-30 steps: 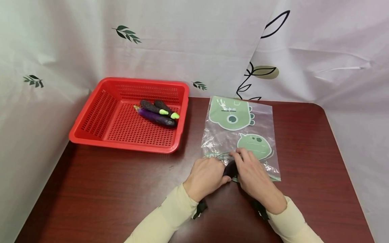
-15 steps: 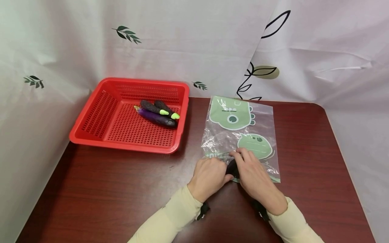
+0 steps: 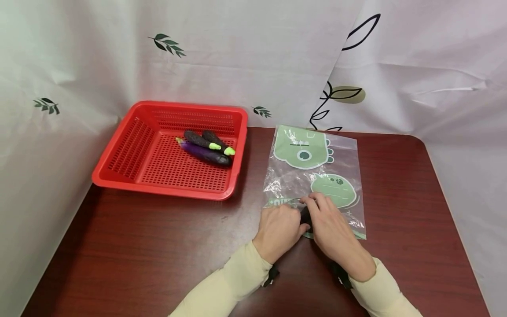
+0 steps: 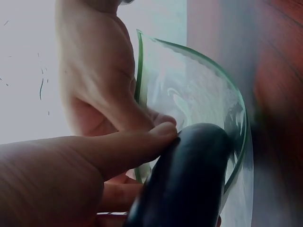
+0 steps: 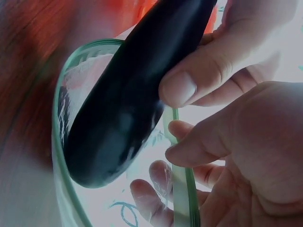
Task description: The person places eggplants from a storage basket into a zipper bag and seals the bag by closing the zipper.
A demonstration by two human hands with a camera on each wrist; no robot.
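Observation:
My left hand (image 3: 279,229) grips a dark, glossy eggplant (image 5: 128,99) with its thumb lying along the side. The eggplant's rounded end sits within the mouth of a clear zip bag (image 3: 293,185), which lies flat on the table with green cartoon prints. My right hand (image 3: 330,229) pinches one green-edged lip of the bag, thumb on one side and fingertips inside, seen through the plastic in the right wrist view. The opposite lip bows outward around the eggplant in the left wrist view (image 4: 236,99). In the head view the hands mostly cover the eggplant.
A red perforated basket (image 3: 158,190) stands at the back left of the brown table (image 3: 178,255). In it lie a purple eggplant (image 3: 206,154) and two dark, rough-skinned vegetables with bright green tips (image 3: 196,138). A white patterned curtain (image 3: 237,53) encloses the back and sides.
My left hand has moved slightly right with the eggplant, closer to the right hand. The right hand stays almost in place at the bag's mouth.

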